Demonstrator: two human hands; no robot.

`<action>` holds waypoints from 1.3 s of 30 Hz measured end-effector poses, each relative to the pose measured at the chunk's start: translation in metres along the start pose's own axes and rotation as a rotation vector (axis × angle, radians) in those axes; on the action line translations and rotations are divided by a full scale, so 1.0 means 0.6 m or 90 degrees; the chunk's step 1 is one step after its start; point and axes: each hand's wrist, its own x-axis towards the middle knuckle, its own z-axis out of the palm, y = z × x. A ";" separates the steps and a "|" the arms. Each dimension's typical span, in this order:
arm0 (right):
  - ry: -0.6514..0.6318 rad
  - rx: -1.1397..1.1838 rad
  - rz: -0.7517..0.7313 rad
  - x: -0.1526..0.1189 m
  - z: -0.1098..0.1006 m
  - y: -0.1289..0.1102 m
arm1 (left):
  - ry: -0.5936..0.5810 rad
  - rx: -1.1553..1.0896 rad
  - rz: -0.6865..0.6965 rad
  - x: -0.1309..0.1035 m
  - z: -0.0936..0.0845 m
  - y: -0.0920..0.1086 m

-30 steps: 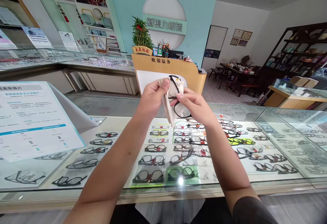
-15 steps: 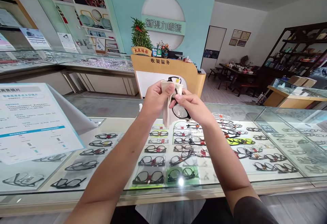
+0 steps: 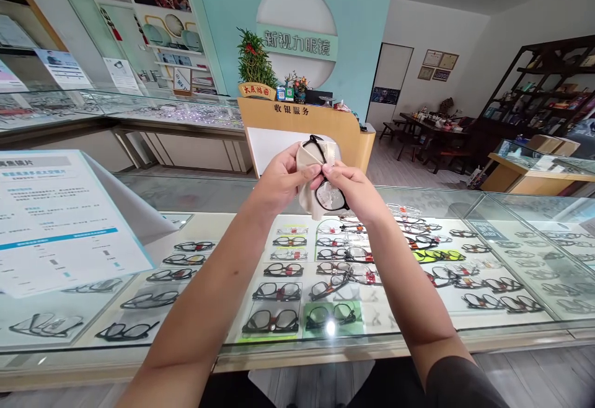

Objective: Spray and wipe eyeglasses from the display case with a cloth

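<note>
Both my hands hold a pair of black-framed eyeglasses (image 3: 344, 199) tilted in the air above the glass counter. A cream cloth (image 3: 331, 150) lies behind and around the upper lens. My left hand (image 3: 284, 175) pinches the cloth against that lens, its thumb across the front. My right hand (image 3: 351, 186) is closed on the frame near the bridge, fingertips close to the left thumb. The lower lens, with faint printing on it, shows below the right fingers. Some of the fingers behind the cloth are hidden.
Under my arms, a glass display counter (image 3: 242, 355) holds rows of eyeglasses (image 3: 277, 291). A printed sign (image 3: 60, 222) stands on its left. Beyond are a wooden cashier desk (image 3: 362, 150) with a potted plant (image 3: 255, 61), and more showcases (image 3: 186, 126) at left.
The eyeglasses have turned, and the cloth now spreads behind the upper lens instead of hanging folded down. My left thumb has moved lower, closer to the right fingertips.
</note>
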 end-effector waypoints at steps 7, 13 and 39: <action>-0.040 -0.072 -0.027 0.001 0.007 0.006 | 0.171 0.014 0.044 0.000 0.026 -0.018; 0.034 -0.022 0.010 0.008 0.005 0.017 | 0.187 -0.027 -0.011 0.010 0.003 -0.019; 0.193 -0.244 -0.092 0.010 -0.017 0.017 | 0.129 0.236 -0.101 -0.017 0.009 0.018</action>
